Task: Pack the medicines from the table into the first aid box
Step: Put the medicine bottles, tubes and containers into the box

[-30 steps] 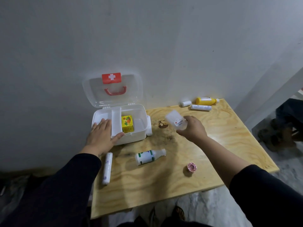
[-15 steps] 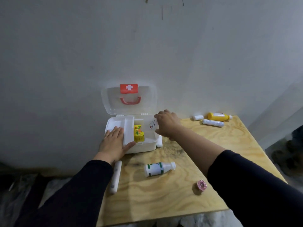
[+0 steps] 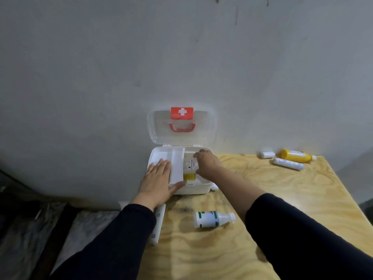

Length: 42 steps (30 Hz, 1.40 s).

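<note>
The white first aid box [image 3: 193, 189] stands open against the wall, its clear lid [image 3: 203, 128] with a red cross upright. My left hand [image 3: 159, 181] lies flat on the box's left tray and front rim. My right hand [image 3: 206, 163] reaches into the right compartment and grips a small translucent white container [image 3: 189, 165] lying above a yellow box [image 3: 189, 176]. On the table lie a white bottle with green bands [image 3: 212, 219], a long white tube [image 3: 158, 223] partly under my left sleeve, a yellow bottle [image 3: 295, 156], another white tube [image 3: 288, 163] and a small white vial [image 3: 267, 154].
The plywood table [image 3: 302, 199] ends at its right edge near the far items. A grey wall stands right behind the box. Dark floor and clutter lie to the left, below the table's left edge.
My right hand has carried the translucent container from above the table's middle into the box's right compartment. The left hand has stayed on the box. The camera has tilted, dropping the pink item out of view.
</note>
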Each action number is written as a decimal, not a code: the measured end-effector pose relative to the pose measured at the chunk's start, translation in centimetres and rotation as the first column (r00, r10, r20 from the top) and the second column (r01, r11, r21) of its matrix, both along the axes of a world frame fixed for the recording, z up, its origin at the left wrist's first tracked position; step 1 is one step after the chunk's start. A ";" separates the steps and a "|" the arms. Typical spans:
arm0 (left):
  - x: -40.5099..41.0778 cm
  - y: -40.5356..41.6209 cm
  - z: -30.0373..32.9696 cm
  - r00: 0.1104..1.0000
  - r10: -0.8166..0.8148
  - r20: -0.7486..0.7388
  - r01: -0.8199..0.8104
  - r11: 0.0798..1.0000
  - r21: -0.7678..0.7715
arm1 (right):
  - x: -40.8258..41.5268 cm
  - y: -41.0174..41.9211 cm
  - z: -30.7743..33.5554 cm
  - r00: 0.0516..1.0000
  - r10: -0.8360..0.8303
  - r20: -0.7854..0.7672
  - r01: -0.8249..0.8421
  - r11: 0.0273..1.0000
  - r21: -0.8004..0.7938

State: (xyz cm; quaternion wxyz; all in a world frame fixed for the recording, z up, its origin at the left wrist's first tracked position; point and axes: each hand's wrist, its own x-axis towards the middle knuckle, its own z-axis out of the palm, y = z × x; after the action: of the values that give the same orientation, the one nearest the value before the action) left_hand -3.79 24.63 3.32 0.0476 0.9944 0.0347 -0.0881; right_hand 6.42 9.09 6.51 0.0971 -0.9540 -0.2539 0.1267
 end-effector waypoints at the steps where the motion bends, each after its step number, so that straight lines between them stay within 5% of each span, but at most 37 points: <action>1: 0.0 0.0 0.0 1.000 0.001 -0.001 -0.001 1.000 0.000 | -0.1 0.2 -0.3 1.000 -0.007 -0.011 0.007 1.000 0.021; 15: 0.0 0.1 -0.2 1.000 0.005 0.019 -0.006 1.000 0.011 | -0.4 0.9 -0.9 0.999 -0.025 -0.036 0.031 0.982 0.185; 23: -0.2 0.0 0.1 1.000 0.003 0.002 -0.003 1.000 0.014 | -3.5 -4.8 1.4 0.989 -0.109 0.100 0.061 0.917 0.394; 28: -0.3 -0.1 0.4 0.999 0.011 -0.030 -0.010 1.000 0.015 | -6.7 -9.7 0.1 0.971 -0.239 0.024 0.199 0.857 0.475; 35: -0.3 -0.3 0.4 1.000 0.003 -0.030 -0.002 0.999 0.039 | -11.0 -12.8 -3.2 0.940 -0.196 -0.279 0.301 0.861 0.411; 42: -0.4 -0.3 0.5 1.000 0.003 -0.027 -0.001 0.998 0.055 | -11.9 -13.1 -5.2 0.942 -0.195 -0.272 0.277 0.911 0.306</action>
State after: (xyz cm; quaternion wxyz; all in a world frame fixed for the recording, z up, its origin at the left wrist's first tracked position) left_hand -4.20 24.30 3.86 0.0199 0.9940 0.0388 -0.1003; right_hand -5.49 -3.98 1.33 0.3043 -0.9247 -0.1407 0.1804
